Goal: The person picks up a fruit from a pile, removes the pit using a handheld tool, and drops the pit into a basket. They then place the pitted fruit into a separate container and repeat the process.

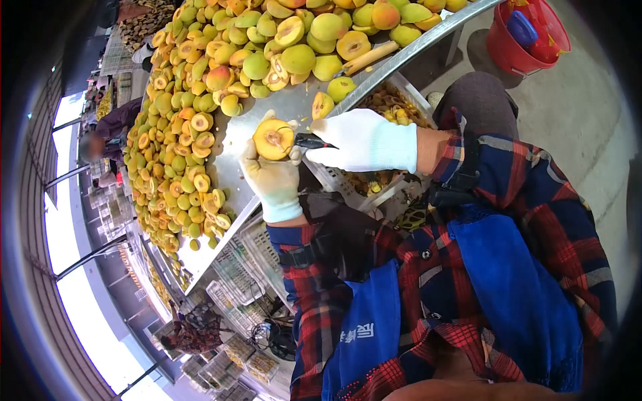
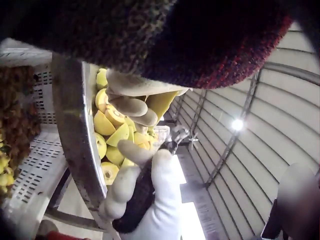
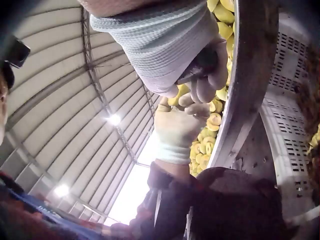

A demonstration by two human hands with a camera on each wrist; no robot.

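Observation:
My gloved left hand (image 1: pixel 273 175) holds a halved yellow fruit (image 1: pixel 273 139), its cut face with the brown pit area turned up, over the table edge. In the left wrist view the left fingers (image 2: pixel 131 106) curl round the fruit half (image 2: pixel 162 104). My gloved right hand (image 1: pixel 364 142) grips a black-handled tool (image 1: pixel 311 141) whose tip is at the fruit's right side. The left wrist view shows the tool's dark handle (image 2: pixel 137 200) in the right fist and a metal end (image 2: pixel 178 135). The right wrist view shows the right hand (image 3: pixel 175 55) close above the left hand (image 3: pixel 180 127).
Heaped halved fruits (image 1: pixel 177 160) cover much of the metal table (image 1: pixel 231 144). A wooden-handled knife (image 1: pixel 369 57) lies by the table's raised edge. Below the edge stands a white crate (image 1: pixel 411 93) with brown scraps. A red bucket (image 1: pixel 511 50) is on the floor; people work farther off.

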